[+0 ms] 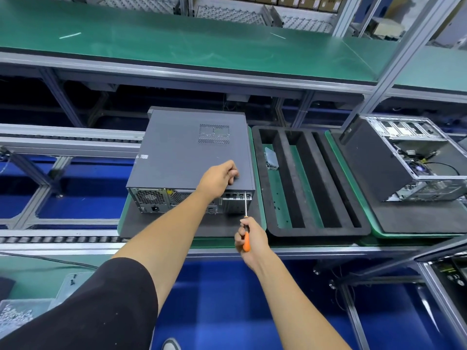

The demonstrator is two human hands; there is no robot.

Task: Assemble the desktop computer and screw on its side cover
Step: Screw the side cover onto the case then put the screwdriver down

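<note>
Two computers: a closed one (192, 152) at 12 o'clock, an open one (404, 157) at 2 o'clock. One foam tray (310, 231) between them. One screwdriver (246, 223). Two hands.

A grey computer case (192, 157) lies on its side, side cover (177, 147) uppermost, rear panel facing the camera.
</note>
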